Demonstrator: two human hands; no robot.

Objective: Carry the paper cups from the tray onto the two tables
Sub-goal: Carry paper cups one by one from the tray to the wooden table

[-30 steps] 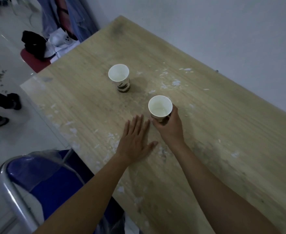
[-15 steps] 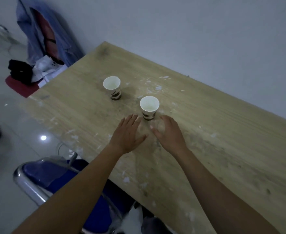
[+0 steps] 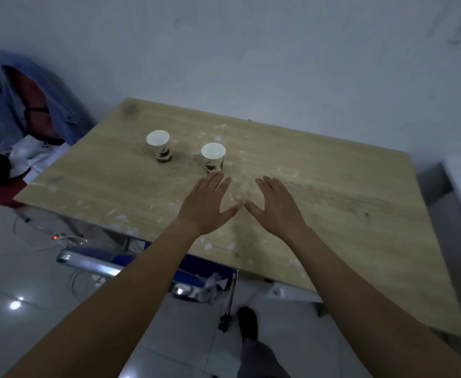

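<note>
We see two obstacles on the pale wooden counter (image 3: 333, 214): a white paper cup with brown print (image 3: 213, 157), just beyond the fingertips of our flat left grip (image 3: 206, 204), and a second white printed paper cup (image 3: 159, 145) left of it, with a gap between them. Right of the first cup lies bare speckled wood, beneath our flat right grip (image 3: 275, 205).

Nothing legible anywhere here, tbh. Just some dark brown print (image 3: 164, 156) low on the left paper cup (image 3: 157, 139) and the right paper cup (image 3: 213, 152), way too blurry to read as letters or a logo.
</note>
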